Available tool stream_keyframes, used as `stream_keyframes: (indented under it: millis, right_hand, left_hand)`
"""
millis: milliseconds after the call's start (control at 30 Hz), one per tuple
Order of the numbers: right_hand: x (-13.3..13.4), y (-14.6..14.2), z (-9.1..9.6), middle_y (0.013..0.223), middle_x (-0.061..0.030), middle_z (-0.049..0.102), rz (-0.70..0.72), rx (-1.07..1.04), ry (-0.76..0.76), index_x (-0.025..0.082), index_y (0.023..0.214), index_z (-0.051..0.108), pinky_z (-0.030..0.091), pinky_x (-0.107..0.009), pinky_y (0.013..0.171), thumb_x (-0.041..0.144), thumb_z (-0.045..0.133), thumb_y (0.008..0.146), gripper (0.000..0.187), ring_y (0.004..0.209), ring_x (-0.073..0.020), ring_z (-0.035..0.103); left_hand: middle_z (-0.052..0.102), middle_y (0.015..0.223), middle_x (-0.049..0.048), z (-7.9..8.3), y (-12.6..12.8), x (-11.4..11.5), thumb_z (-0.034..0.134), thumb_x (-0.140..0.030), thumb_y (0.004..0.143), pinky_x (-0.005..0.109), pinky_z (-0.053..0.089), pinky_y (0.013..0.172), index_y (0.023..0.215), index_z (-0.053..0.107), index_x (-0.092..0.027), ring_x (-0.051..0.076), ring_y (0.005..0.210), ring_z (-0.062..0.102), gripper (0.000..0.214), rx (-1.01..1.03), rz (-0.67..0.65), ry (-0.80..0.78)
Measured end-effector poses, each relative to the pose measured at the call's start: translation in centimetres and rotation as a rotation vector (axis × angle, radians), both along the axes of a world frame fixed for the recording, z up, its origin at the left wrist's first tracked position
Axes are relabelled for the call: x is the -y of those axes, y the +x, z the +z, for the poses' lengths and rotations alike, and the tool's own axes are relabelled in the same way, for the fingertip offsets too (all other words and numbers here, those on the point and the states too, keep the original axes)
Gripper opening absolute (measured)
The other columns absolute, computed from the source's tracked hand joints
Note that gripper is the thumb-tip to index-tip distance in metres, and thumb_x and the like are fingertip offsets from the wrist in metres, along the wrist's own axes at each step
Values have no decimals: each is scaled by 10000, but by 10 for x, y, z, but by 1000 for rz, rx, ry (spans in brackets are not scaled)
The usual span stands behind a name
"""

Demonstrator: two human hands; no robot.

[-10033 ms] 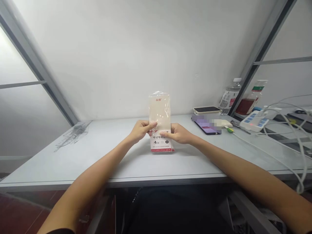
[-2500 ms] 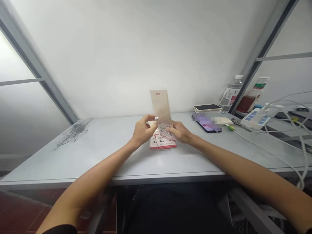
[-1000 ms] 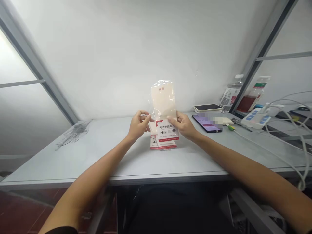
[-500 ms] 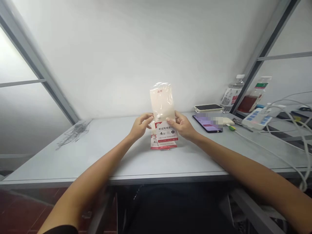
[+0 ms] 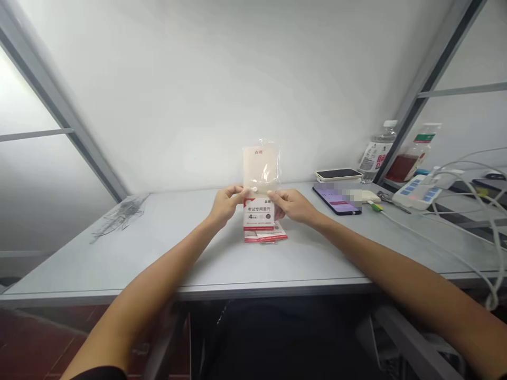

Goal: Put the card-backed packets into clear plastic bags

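Observation:
My hands hold a clear plastic pouch upright above the table, with a cream panel at the top and a white and red printed label below. My left hand pinches it beside a small white button closure. My right hand grips its right side, fingertips on the plastic. Beneath the pouch, more red-and-white packets lie flat on the pale grey table, partly hidden by the held pouch.
A crumpled clear plastic wrapper lies at the table's left. To the right are a phone with a blurred screen, a second phone, several bottles, a power strip and white cables. A wall rises behind.
The pouch has dropped slightly and now stands straighter than half a second ago. My right hand has moved lower and to the left of its earlier spot. The packets on the table have not moved.

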State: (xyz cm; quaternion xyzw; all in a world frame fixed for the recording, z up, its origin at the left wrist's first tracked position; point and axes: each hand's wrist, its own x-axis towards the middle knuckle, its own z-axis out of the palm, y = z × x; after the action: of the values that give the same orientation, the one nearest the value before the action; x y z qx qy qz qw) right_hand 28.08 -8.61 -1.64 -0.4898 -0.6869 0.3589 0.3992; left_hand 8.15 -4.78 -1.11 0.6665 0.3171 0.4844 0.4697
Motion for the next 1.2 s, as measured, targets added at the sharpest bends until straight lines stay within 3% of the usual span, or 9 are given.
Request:
stream_keyframes:
  millis: [100,267,367,467,633,833,1000,1067,1200]
  right_hand:
    - [-4,6,2,536,-33,624,-40,15,-15,150,648,550,480,-200,461,562,442,835,465,477,-117,608]
    - [-19,28,0,501,-17,597,-99,94,-52,144,659,560,447,-184,425,502,499,835,403,411,-92,563]
    - [-27,40,-4,487,-9,583,-108,122,-72,149,657,542,441,-182,428,483,516,832,377,422,-95,562]
    - [-29,43,-7,491,3,574,-83,94,-41,153,684,546,437,-189,441,491,503,835,372,422,-90,542]
    - [-21,32,-4,501,15,556,-13,36,52,157,698,557,421,-192,443,540,467,832,416,412,-75,501]
    - [-20,26,-5,546,1,571,-13,6,55,153,717,566,444,-203,454,548,484,819,416,432,-84,536]
    - [-30,44,-3,532,-6,566,-144,89,28,146,680,556,441,-205,452,485,465,852,391,428,-88,533]
    - [-34,56,-2,535,-4,564,-232,153,-9,144,670,563,437,-207,455,467,486,842,374,432,-90,532]
    - [-42,84,-8,550,-37,592,-198,381,-227,137,635,569,430,-222,470,414,472,852,365,447,-99,532]
  left_hand:
    - [586,688,5,4,-3,-3,633,-421,708,274,437,660,636,534,-153,111,652,550,295,17,63,-25]
    - [641,892,66,11,-19,-14,613,-405,710,274,460,603,663,520,-149,142,696,608,276,-88,237,-61]
    - [652,839,67,10,-30,-22,587,-439,723,252,448,543,684,514,-152,108,571,582,299,-164,288,-49]
    - [656,788,62,6,-33,-26,566,-532,713,242,433,503,699,525,-157,97,513,554,378,-290,219,-99]
    - [645,891,56,-3,-21,-18,575,-607,667,233,427,493,774,581,-168,93,549,564,452,-424,76,-112]
    - [559,599,2,-1,-13,-9,617,-542,669,227,400,488,639,509,-162,87,511,511,396,-343,-4,-41]
    - [586,621,8,11,-27,-16,635,-488,663,233,381,482,599,483,-169,91,506,514,359,-347,127,-76]
    - [612,644,21,15,-37,-22,639,-463,654,239,384,477,587,477,-172,109,519,538,340,-437,195,-136]
    - [667,693,71,17,-61,-37,674,-390,596,265,413,488,558,530,-171,166,553,592,265,-695,336,-252]
